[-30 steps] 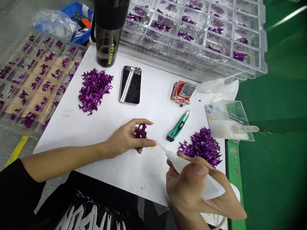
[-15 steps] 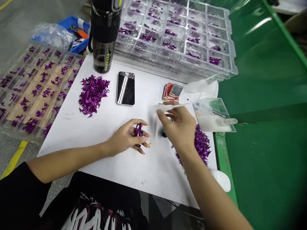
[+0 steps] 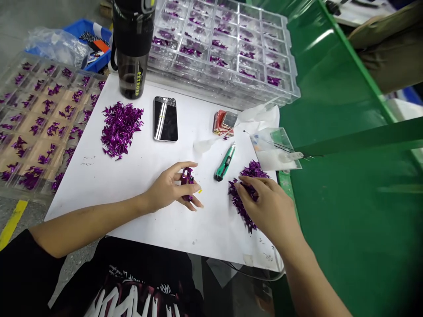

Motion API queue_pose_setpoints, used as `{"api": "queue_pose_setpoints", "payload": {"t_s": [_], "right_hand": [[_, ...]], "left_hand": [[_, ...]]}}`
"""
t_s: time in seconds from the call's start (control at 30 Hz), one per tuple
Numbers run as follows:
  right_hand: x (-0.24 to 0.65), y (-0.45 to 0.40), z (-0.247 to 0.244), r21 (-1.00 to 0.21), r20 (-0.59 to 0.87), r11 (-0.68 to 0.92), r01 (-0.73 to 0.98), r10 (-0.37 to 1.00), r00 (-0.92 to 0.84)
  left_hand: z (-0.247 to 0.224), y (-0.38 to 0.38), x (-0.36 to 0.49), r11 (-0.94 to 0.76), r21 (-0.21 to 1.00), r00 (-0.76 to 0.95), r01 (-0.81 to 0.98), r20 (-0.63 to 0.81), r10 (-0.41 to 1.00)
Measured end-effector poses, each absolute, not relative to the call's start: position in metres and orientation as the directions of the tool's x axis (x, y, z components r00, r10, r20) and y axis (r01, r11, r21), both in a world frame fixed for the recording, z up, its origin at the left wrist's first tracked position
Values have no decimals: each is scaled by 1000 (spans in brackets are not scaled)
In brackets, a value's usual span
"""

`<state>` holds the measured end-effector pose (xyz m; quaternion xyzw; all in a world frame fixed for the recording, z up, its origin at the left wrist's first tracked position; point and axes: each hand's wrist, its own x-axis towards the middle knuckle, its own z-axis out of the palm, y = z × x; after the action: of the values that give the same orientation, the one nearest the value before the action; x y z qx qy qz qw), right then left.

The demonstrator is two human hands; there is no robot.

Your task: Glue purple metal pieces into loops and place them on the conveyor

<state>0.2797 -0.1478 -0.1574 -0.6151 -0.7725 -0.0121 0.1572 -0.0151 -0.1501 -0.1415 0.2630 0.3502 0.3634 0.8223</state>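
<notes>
Near the middle of the white board (image 3: 158,233), my left hand (image 3: 172,187) holds a shiny purple piece (image 3: 187,182) between thumb and fingers. My right hand (image 3: 264,200) is over the right purple pile (image 3: 243,211), thumb and index finger apart at its edge, and nothing shows between them. A green cutter (image 3: 225,162) lies between the hands, and a small translucent bottle (image 3: 203,145) lies behind them. Another pile of purple pieces (image 3: 120,127) sits at the left beside a dark phone (image 3: 165,119).
A dark bottle (image 3: 132,48) stands at the back left. Stacked clear compartment boxes (image 3: 257,94) are behind. A red packet (image 3: 218,123) and a clear tray (image 3: 280,136) lie at the right. Another compartment tray (image 3: 36,114) is at left. A green panel (image 3: 346,198) borders the right.
My right hand has moved right and down to the purple pile. The translucent bottle now lies on the board and the cutter is uncovered. The camera view has shifted slightly; my left hand keeps the purple piece.
</notes>
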Motion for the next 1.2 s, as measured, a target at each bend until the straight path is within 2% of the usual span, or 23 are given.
{"api": "queue_pose_setpoints", "payload": {"t_s": [0.23, 0.37, 0.47, 0.53, 0.57, 0.6, 0.7, 0.77, 0.8, 0.93, 1.1, 1.2], "right_hand": [[271, -147, -163, -241, 262, 286, 927, 939, -222], [265, -156, -144, -322, 304, 218, 921, 946, -117], [246, -172, -129, -532, 260, 122, 838, 965, 25], [226, -178, -120, -658, 269, 170, 733, 963, 18], [215, -179, -117, -680, 305, 232, 695, 952, -19], [204, -178, -114, -664, 360, 308, 681, 930, -70], [172, -161, -112, -496, 512, 516, 698, 823, -245], [158, -147, -115, -408, 556, 575, 709, 773, -307], [153, -141, -119, -403, 559, 583, 706, 767, -314], [146, -130, -137, -517, 521, 544, 661, 813, -262], [150, -137, -150, -644, 477, 470, 604, 863, -163], [150, -142, -147, -612, 533, 478, 629, 838, -118]], "left_hand": [[-138, -154, -17, 567, 715, 464, -410, -371, 804], [-141, -154, -17, 562, 711, 464, -422, -363, 808], [-144, -154, -16, 552, 708, 465, -440, -347, 815], [-146, -154, -17, 543, 706, 463, -455, -333, 821], [-146, -154, -17, 538, 704, 460, -465, -327, 826], [-146, -154, -17, 531, 700, 455, -477, -321, 831], [-144, -150, -20, 506, 691, 429, -516, -303, 851], [-141, -147, -22, 487, 692, 399, -533, -302, 866], [-140, -145, -23, 475, 696, 377, -539, -305, 874], [-138, -139, -25, 437, 720, 291, -538, -328, 899], [-140, -139, -21, 460, 729, 292, -507, -357, 887], [-139, -141, -18, 471, 727, 280, -499, -379, 882]]}}
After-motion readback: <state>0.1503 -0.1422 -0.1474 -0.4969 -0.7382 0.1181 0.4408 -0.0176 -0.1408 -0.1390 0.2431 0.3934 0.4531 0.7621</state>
